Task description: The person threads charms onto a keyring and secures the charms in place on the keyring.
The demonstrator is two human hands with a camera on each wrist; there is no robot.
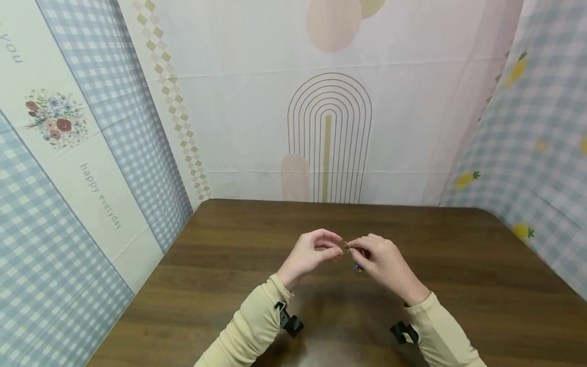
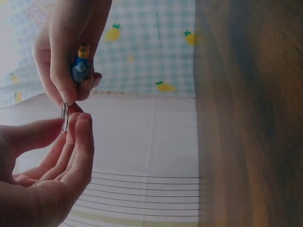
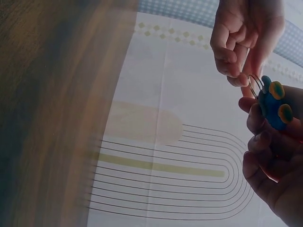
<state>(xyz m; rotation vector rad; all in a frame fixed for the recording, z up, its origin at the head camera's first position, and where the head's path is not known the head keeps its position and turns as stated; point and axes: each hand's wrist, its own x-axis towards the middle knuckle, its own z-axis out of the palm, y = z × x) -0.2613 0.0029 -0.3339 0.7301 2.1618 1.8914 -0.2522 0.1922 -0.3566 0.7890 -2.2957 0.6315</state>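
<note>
Both hands meet above the table around a keychain with a thin metal key ring point(image 1: 345, 247) and a blue charm point(image 3: 270, 106). My left hand point(image 1: 308, 256) pinches the near side of the ring between thumb and fingertips. Opposite it, my right hand point(image 1: 384, 261) grips the keychain, its thumb and forefinger on the ring's other edge. In the right wrist view the charm has round orange-yellow parts, and its other end is hidden by fingers. Seen from the left wrist, the ring's wire shows as two slightly parted loops.
A brown wooden table point(image 1: 220, 306) lies beneath the hands. Behind it hangs a pale cloth point(image 1: 238, 127) with arch lines. Checked cloths flank it, one on the left point(image 1: 151, 153) and one with pineapples on the right point(image 1: 550, 153). Black straps with mounts sit at both wrists.
</note>
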